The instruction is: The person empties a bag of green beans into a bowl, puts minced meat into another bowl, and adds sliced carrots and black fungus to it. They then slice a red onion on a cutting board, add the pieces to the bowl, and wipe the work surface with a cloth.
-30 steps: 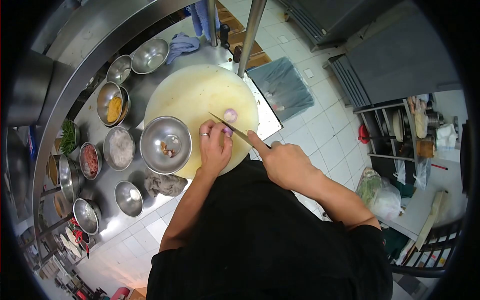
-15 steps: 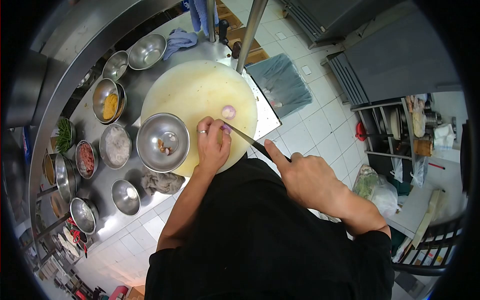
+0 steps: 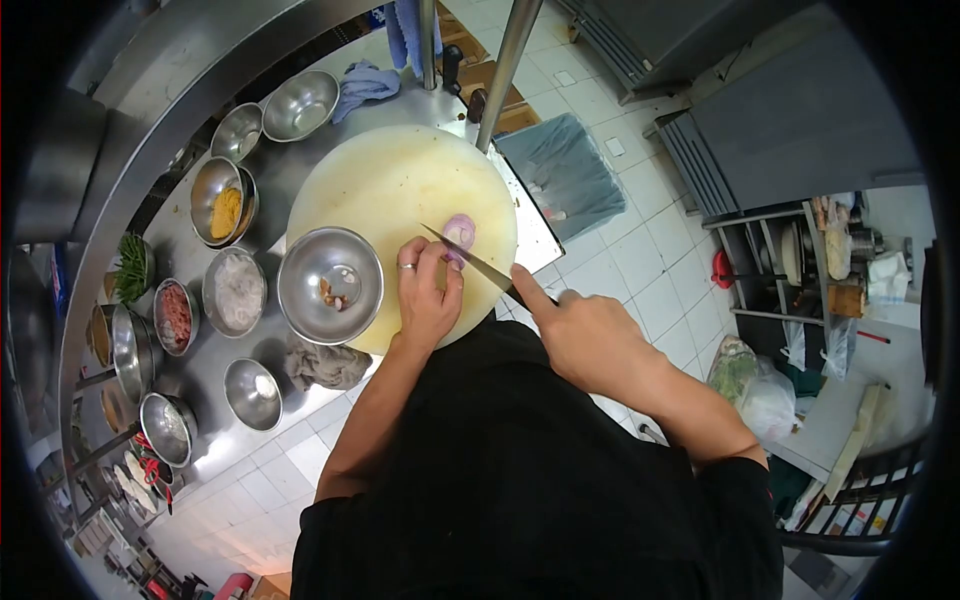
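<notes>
No text, label, brand, number or sign can be read anywhere. The containers [image 3: 838, 250] on the shelves [image 3: 762, 214] at the right edge of the frame are too small and blurred for any lettering to be made out. The knife [image 3: 470, 258] near the centre and the steel bowls [image 3: 330, 285] at left show no legible mark.

Shallot [image 3: 460, 232] on cutting board [image 3: 380, 180], knife [image 3: 472, 263] just before it, bowl [image 3: 330, 285] on board's left edge, bin [image 3: 562, 168] right of board
</notes>
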The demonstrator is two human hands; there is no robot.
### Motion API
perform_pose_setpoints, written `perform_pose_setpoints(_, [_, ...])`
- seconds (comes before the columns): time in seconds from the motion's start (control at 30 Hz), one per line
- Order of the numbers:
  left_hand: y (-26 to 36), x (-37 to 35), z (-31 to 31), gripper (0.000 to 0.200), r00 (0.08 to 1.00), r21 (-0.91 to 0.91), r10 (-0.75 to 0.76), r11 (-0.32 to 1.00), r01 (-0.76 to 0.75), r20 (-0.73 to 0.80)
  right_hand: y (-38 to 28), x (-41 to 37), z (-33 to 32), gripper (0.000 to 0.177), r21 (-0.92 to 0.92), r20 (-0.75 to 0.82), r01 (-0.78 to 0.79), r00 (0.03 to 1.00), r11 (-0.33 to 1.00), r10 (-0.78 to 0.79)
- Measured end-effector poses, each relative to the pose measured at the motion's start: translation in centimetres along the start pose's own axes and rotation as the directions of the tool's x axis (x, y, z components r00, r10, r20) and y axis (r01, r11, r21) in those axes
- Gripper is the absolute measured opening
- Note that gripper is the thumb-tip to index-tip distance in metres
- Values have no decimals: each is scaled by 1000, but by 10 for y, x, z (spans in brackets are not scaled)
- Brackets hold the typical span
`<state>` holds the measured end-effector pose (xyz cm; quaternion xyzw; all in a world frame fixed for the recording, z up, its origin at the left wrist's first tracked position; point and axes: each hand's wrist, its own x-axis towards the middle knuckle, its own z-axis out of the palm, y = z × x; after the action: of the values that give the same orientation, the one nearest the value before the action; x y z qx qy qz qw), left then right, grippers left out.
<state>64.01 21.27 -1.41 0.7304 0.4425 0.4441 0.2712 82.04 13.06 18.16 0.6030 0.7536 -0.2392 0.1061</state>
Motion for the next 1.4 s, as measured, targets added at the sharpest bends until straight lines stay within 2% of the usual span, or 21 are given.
perform_pose_setpoints(0.2, [1, 1, -1, 22, 999, 15, 30, 999, -30, 10, -7, -28, -16, 76, -80, 112, -24, 993, 997, 33])
perform_pose_setpoints(0.53, [7, 6, -3, 19, 998, 33, 66, 997, -66, -11, -12, -24, -18, 73, -119, 109, -14, 994, 993, 27])
perform_pose_setpoints(0.83, [3, 6, -4, 19, 998, 27, 58, 998, -58, -15, -7, -1, -17, 66, -112, 36, 34, 999, 993, -30])
perform_pose_setpoints(1.13, [2, 7, -5, 19, 999, 14, 21, 1000, -20, -25, -10, 15, -20, 64, -132, 154, 14, 988, 991, 6])
perform_pose_setpoints(1.2, [2, 7, -5, 19, 1000, 1, 4, 1000, -4, -24, -7, 17, -11, 67, -88, 98, 8, 995, 996, 0])
perform_pose_setpoints(1.33, [-1, 5, -4, 20, 1000, -13, -28, 1000, 28, -9, 13, 41, 34, 64, -14, 83, -20, 996, 1000, 21])
perform_pose_setpoints(1.4, [-3, 2, -5, 21, 999, -12, -33, 999, 33, 1, 28, 38, 37, 59, 134, -25, 23, 999, 991, -20])
